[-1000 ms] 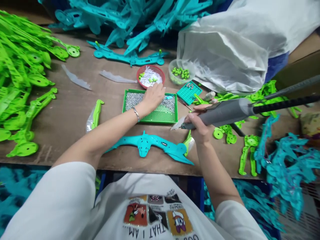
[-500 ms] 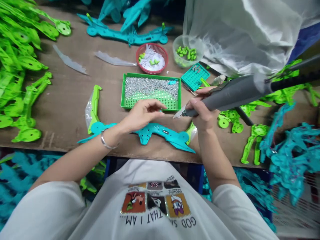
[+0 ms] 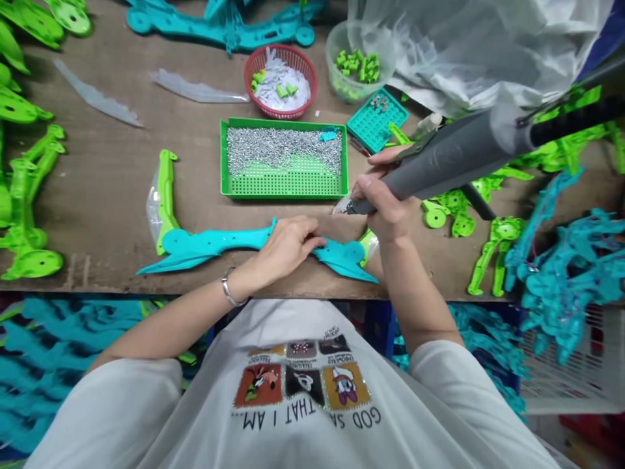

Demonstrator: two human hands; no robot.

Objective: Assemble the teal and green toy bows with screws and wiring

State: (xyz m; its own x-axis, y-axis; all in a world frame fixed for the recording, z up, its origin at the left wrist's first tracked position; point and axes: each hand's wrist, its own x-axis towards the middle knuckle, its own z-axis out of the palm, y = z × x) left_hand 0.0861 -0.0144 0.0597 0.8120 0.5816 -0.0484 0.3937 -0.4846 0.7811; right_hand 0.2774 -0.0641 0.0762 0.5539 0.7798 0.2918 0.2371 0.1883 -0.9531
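Observation:
A long teal plastic toy part (image 3: 209, 242) lies along the near edge of the brown table (image 3: 112, 182). My left hand (image 3: 288, 244) rests on its middle with the fingers curled and pinched together over the part. My right hand (image 3: 385, 208) grips a grey electric screwdriver (image 3: 449, 163), its tip pointing left and down just above the part's right half. A green tray (image 3: 283, 185) holding several small silver screws sits just beyond the part.
A red basket (image 3: 280, 81) and a clear bowl (image 3: 359, 65) hold small green pieces. A small teal tray (image 3: 377, 120) lies right of the screws. Green parts (image 3: 24, 169) pile at left, teal parts (image 3: 571, 273) at right, a white bag (image 3: 478, 45) behind.
My left hand left the screw tray and came down onto the middle of the teal part. The view has tilted downward. The screwdriver stays in my right hand.

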